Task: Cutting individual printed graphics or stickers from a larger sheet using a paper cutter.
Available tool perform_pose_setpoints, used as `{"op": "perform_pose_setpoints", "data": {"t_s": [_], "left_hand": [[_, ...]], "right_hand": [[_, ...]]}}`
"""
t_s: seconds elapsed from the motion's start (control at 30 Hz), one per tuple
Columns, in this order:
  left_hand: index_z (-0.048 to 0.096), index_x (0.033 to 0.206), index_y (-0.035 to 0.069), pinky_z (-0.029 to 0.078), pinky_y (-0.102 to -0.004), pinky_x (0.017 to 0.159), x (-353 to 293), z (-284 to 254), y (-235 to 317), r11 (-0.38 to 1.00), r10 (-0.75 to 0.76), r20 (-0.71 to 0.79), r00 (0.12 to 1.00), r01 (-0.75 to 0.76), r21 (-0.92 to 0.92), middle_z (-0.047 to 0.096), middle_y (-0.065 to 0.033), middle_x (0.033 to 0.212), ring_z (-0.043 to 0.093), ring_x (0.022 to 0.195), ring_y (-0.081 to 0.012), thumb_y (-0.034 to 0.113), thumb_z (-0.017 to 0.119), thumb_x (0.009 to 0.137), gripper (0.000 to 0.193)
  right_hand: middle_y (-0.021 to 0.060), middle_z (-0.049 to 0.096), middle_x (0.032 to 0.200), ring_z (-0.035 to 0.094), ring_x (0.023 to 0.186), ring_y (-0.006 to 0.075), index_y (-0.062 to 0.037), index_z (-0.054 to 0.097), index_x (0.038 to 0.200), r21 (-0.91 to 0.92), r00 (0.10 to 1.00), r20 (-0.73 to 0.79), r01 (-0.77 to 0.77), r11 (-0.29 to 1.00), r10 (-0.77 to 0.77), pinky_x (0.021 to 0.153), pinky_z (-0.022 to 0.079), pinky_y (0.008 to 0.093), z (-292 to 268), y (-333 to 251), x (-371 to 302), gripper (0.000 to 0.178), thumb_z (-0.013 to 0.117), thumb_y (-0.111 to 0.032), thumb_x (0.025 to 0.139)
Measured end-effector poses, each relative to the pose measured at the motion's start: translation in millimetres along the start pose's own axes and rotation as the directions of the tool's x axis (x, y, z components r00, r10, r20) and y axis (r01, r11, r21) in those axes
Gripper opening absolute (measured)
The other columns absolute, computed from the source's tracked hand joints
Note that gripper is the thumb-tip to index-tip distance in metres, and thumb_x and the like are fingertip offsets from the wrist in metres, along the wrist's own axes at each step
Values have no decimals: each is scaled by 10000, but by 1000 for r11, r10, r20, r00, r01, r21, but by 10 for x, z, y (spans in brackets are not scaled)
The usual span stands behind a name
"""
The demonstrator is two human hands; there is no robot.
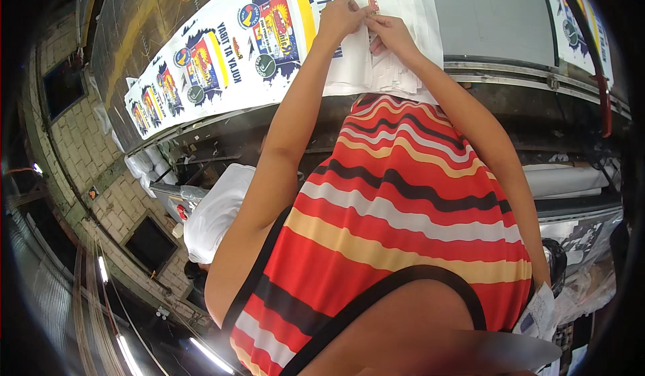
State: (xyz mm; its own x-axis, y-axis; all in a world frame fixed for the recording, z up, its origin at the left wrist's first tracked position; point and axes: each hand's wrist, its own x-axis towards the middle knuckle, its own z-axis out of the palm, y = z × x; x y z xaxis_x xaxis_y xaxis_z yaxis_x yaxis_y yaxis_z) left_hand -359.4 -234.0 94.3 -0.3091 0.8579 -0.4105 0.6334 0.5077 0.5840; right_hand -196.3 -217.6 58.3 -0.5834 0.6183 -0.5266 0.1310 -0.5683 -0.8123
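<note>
My left hand (341, 17) and my right hand (388, 32) meet at the top of the view over a stack of white fabric pieces (376, 67) on a long work table (510, 73). Between the fingers of both hands sits a small red and white label (373, 3). The left hand pinches it from the left and the right hand pinches it from below. My striped red, yellow, white and black top (396, 221) fills the middle and hides the table's near edge.
A row of white bags with colourful printed panels (201, 60) runs along the table to the left. A grey panel (490, 13) lies to the right, past it another printed sheet (581, 26). A white sack (215, 211) sits under the table on the left.
</note>
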Motion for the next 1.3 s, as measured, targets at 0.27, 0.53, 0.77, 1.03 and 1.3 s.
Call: {"op": "perform_pose_setpoints", "data": {"t_s": [0.27,0.53,0.77,1.03,1.3], "left_hand": [[644,769,12,521,-292,529,27,112,-28,991,-56,-68,996,47,-128,668,-101,587,642,490,-150,428,791,795,441],[672,1061,-12,526,-351,821,-234,-619,-549,952,178,-585,791,-288,-99,717,-143,1037,688,926,-227,332,737,884,393],[411,1508,126,63,-727,1125,-422,-900,-1745,981,-44,-563,825,143,133,294,-186,1603,167,1482,-477,671,471,931,796],[269,1575,130,5,-790,1080,-621,-867,-2291,842,-83,-633,770,394,369,183,-162,1652,81,1514,-453,693,373,958,842],[231,1581,65,10,-784,1087,-613,-1246,-2586,776,-392,-681,619,620,116,163,-180,1653,98,1497,-497,748,316,931,947]], "right_hand": [[70,682,782,683,547,155,16,702,1040,-129,997,-38,61,990,-66,476,546,260,-4,-55,10,292,638,-252,945],[71,710,789,498,444,62,26,701,980,-305,872,53,478,824,-487,387,377,233,324,-631,-194,202,681,-170,933],[-78,557,696,373,518,1,-37,721,974,-131,924,-113,351,927,-366,445,235,201,-284,-1092,-619,126,704,-154,928],[-85,502,709,363,583,20,-56,727,1026,-564,768,-421,195,802,-483,511,225,212,-2743,-1156,-1217,235,722,-260,910],[113,678,1074,607,920,188,16,662,1173,-743,577,-598,-139,655,-556,833,494,308,-4056,-2318,-2539,388,619,-323,988]]}}
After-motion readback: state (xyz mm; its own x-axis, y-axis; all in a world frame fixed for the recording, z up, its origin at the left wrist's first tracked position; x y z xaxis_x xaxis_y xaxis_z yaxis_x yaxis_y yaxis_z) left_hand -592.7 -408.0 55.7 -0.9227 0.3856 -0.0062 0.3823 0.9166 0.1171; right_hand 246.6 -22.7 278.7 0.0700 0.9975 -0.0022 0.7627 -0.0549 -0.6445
